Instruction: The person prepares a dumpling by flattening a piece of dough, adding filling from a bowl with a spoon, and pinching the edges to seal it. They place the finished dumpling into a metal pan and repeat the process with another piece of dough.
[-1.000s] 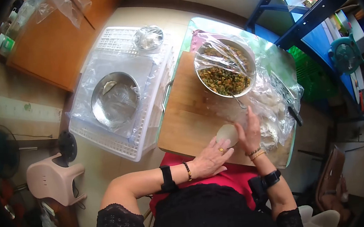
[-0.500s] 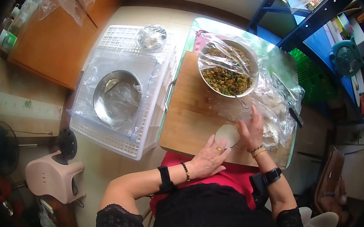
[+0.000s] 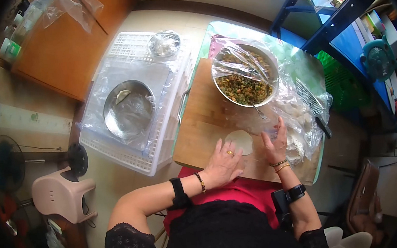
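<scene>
Gold shows in a ring (image 3: 230, 153) on the left grip (image 3: 222, 163), which lies palm down with its fingers loosely spread and closed around nothing. Its fingertips reach over the left edge of a pale, thin dough round (image 3: 243, 142); how firmly they press there, I cannot tell. Well open, the right grip (image 3: 275, 144) is held just right of the dough round and apart from it, thumb away from the other fingers, nothing clasped. The dough round lies flat on a wooden board (image 3: 202, 111), toward its near side and between the two grips.

Beyond them, a white bowl (image 3: 274, 81) holds a chopped, mixed filling (image 3: 243, 90), with clear film (image 3: 243, 68) drawn across the far part. A metal utensil (image 3: 260, 114) juts out over the bowl's near rim. To the right, crumpled clear plastic (image 3: 302, 114) lies around a whitish mass (image 3: 295, 147), and a black-handled tool (image 3: 322, 126) sits at the right. Under all this is a green-tinted surface (image 3: 220, 27).

Left of it, a white crate (image 3: 125, 158) bears a steel bowl (image 3: 110, 114) with one folded dough piece (image 3: 123, 97) at its far side. Farther back stands a smaller covered bowl (image 3: 164, 44). At the near left is a pink stool (image 3: 57, 195).
</scene>
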Demonstrator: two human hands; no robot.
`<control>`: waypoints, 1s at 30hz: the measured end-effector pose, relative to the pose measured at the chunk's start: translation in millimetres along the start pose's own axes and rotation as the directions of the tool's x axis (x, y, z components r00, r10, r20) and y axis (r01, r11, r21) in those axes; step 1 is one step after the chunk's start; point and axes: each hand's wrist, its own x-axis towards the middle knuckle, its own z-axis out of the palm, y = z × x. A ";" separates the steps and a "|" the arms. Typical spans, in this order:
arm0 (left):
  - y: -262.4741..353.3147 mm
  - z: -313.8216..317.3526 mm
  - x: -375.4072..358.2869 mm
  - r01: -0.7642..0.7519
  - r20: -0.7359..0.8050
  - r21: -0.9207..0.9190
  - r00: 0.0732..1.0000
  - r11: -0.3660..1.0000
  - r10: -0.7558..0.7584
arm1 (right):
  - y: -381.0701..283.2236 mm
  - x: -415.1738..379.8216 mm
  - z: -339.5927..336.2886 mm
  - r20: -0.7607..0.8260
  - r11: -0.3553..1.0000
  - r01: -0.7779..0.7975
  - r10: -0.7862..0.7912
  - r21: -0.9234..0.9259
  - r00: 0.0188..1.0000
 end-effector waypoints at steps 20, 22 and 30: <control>19.8 5.0 16.3 -0.229 0.090 -0.029 0.969 0.973 0.230 | 8.7 0.8 -15.6 -0.018 0.985 -0.108 0.107 -0.132 0.994; 20.2 6.0 15.9 -0.191 0.078 -0.041 0.978 0.981 0.194 | 0.7 -4.4 -20.4 -0.041 0.993 -0.002 -0.003 -0.119 0.999; 14.1 11.9 12.5 -0.200 0.038 -0.014 0.979 0.980 0.201 | -19.6 -19.6 6.9 0.146 0.895 0.272 -0.234 -0.353 0.961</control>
